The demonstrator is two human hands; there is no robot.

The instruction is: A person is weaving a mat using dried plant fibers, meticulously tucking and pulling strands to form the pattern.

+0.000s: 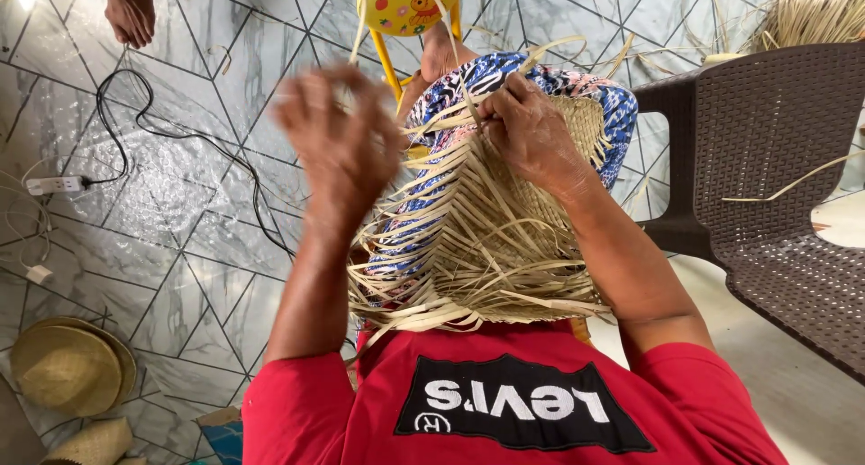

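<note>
A: Woven straw piece (487, 222) on the lap, over the patterned cloth (541, 82). Centre plaited tight in a herringbone; edges all loose strips, fanning toward the red shirt (505, 384). Judged partway: body woven, border unfinished.

B: Hands?

A: Right hand (527, 132) pressed on the far edge of the weave, fingers curled shut on strips there. Left hand (338, 141) raised, blurred; seems to pull a strip (365, 32) upward, fingers bent, exact pinch impossible to tell.

B: Hidden or unclear?

A: Far rim under the right hand. Shape of the finished thing not readable. Finished hats (68, 366) on the tiled floor (180, 204), partly cut off. Straw bundle (811, 14) above the brown chair (775, 159), cropped. Someone else's foot (131, 10) at top left.
</note>
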